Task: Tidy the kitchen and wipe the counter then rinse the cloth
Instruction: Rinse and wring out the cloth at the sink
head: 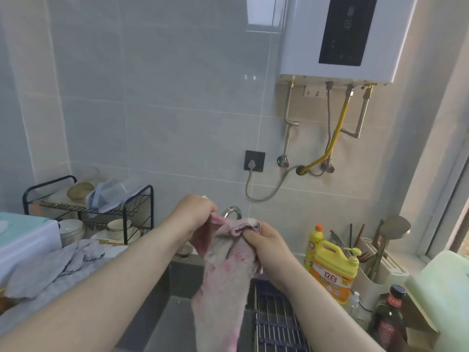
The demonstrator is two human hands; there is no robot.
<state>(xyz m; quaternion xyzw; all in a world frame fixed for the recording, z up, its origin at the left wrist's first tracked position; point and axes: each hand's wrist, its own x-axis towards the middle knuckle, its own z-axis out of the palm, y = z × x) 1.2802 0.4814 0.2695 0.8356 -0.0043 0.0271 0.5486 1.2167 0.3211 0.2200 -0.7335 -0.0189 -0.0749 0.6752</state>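
The left hand (195, 214) is gripping the upper left corner of the cloth (223, 288), its fingers (212, 212) curling tightly around the pink hem and holding nothing else. The cloth is hanging from both hands above the sink (177, 283). Its top edge is spanning the short gap between the hands, and its long axis is running near vertical, with the free end passing out of the bottom of the view. The tap (232, 211) is standing just behind that top edge, between the hands; no water flow is showing. The right hand (269, 243) is clamping the bunched upper right portion, with the thumb pressing the fold against the curled fingers, and it is holding only the cloth. The left hand is sitting slightly higher and nearer the spout. By judgement, the rinse is depending on this relation: the cloth body is lying below and forward of the fingers, while the spout is lying behind them. The wire rack (276, 323) is lying across the right side of the sink.
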